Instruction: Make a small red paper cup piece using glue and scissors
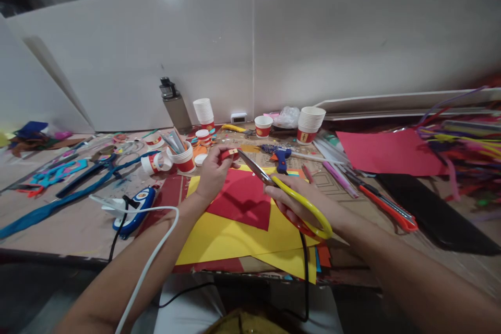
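While the left hand pinches a small red piece with a pale printed patch near the middle of the frame, the right hand grasps yellow-and-orange-handled scissors just right of centre. Their blades point up and left, the tips right at the piece; whether any of it lies between them, I cannot tell.

Below the hands, a red paper sheet lies on yellow paper sheets at the lower centre of the bench. Left of the left hand stands a paper cup filled with slim sticks, with a blue-and-white power strip nearer the lower left. A blue hot-glue gun rests above the scissors, between a single paper cup and the red sheet. Toward the upper right of centre is a stack of paper cups. An orange-red utility knife lies at right, beside a flat black object; blurred, colourful strands spread along the right edge.
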### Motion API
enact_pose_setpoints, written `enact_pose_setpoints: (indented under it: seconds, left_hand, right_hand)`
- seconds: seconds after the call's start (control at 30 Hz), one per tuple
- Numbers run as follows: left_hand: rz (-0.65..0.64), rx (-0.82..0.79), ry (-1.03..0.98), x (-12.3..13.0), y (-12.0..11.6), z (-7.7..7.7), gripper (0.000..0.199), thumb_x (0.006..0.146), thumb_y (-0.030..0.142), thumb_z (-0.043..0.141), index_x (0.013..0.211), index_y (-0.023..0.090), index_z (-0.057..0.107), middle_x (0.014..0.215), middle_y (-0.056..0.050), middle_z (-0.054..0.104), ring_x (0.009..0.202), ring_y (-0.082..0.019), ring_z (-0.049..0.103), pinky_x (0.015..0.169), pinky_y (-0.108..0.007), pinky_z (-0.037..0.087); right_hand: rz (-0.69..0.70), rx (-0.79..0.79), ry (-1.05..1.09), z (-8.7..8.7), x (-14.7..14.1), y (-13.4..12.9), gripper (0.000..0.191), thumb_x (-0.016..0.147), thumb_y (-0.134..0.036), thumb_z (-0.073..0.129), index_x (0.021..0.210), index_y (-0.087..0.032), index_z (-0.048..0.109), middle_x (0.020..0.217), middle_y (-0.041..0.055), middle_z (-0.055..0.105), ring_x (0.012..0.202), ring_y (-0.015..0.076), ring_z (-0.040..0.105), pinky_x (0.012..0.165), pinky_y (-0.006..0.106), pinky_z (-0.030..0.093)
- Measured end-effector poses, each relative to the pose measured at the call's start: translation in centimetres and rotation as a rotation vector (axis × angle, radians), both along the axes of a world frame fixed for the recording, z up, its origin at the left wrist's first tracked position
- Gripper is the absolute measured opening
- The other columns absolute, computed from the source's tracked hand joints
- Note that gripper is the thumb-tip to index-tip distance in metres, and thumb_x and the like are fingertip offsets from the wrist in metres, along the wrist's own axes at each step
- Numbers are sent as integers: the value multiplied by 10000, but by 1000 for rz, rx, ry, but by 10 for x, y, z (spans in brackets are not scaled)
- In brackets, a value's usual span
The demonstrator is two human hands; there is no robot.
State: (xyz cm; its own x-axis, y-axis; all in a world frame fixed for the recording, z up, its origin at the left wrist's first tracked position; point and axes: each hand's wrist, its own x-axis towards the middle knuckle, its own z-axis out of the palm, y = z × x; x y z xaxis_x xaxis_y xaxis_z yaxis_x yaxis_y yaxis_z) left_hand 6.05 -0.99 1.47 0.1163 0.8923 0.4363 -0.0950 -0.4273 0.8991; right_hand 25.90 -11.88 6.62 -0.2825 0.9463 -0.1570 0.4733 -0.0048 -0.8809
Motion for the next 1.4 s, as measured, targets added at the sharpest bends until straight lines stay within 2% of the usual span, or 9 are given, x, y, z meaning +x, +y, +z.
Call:
enact_pose_setpoints:
  seconds: [0.1, 0.17, 0.3, 0.37, 0.47, 0.63, 0.97, 1.17, 1.4]
  left_hand:
    - [96, 8, 67, -3, 1, 0, 229, 824, 340, 617, 983, 178, 596, 950, -40, 630, 698, -132, 653, 521, -227, 540]
    - [98, -44, 42, -4, 2, 2, 240, 814, 342, 623, 982, 173, 596, 917, -36, 646, 650, -127, 644, 471, -215, 512]
    - [-35, -220, -100, -3, 3, 6, 283, 775, 328, 660, 987, 163, 570, 837, -32, 664, 599, -140, 649, 386, -189, 428]
    - [-112, -295, -144, -2, 2, 8, 306, 766, 339, 668, 986, 160, 554, 794, -29, 668, 568, -147, 653, 364, -178, 384]
    - [-190, -354, -186, -1, 0, 10, 315, 749, 350, 684, 953, 156, 543, 743, -23, 668, 529, -150, 649, 359, -175, 356]
    - [-249, -402, -191, -4, -1, 12, 303, 728, 343, 695, 908, 164, 530, 684, -2, 651, 501, -155, 650, 351, -166, 333]
    - [-207, -396, -178, -5, 0, 14, 294, 719, 345, 696, 898, 163, 551, 653, 9, 636, 467, -143, 632, 343, -163, 332]
    - [-172, -434, -187, -4, 0, 14, 301, 682, 348, 717, 854, 155, 563, 682, 5, 648, 484, -123, 614, 408, -204, 450]
    - [-139, -473, -161, -2, -1, 13, 308, 671, 374, 716, 843, 167, 568, 638, -11, 668, 455, -142, 613, 364, -185, 369]
  right_hand:
    - [53, 17, 43, -4, 1, -2, 378, 893, -585, 447, 836, -212, 443, 585, -68, 474, 399, 54, 436, 376, 168, 328]
    - [87, 56, 5, -4, 3, -2, 387, 891, -591, 450, 872, -206, 486, 600, -63, 483, 416, 60, 428, 392, 182, 329]
    - [85, 308, -118, 1, 11, 6, 358, 864, -538, 536, 928, -190, 593, 763, 9, 615, 647, 137, 567, 563, 238, 433]
    - [52, 424, -204, 2, 16, 12, 383, 858, -509, 560, 1069, -194, 620, 956, 61, 670, 853, 204, 617, 705, 285, 473]
    - [-14, 516, -424, -3, 22, 19, 517, 826, -521, 598, 1230, -200, 593, 1094, 119, 657, 966, 267, 609, 803, 356, 472]
    - [-63, 522, -626, -16, 22, 25, 580, 827, -532, 594, 1295, -192, 556, 1062, 147, 619, 973, 296, 590, 851, 424, 449]
    - [-7, 561, -620, -19, 22, 26, 515, 841, -510, 598, 1245, -192, 580, 993, 119, 588, 884, 241, 580, 774, 342, 452]
    - [-5, 625, -651, -21, 26, 28, 534, 833, -527, 599, 1262, -212, 586, 967, 109, 588, 844, 236, 572, 745, 331, 442]
    - [-40, 703, -707, -29, 29, 30, 425, 878, -385, 551, 1279, -251, 593, 934, 94, 595, 814, 218, 561, 726, 312, 418]
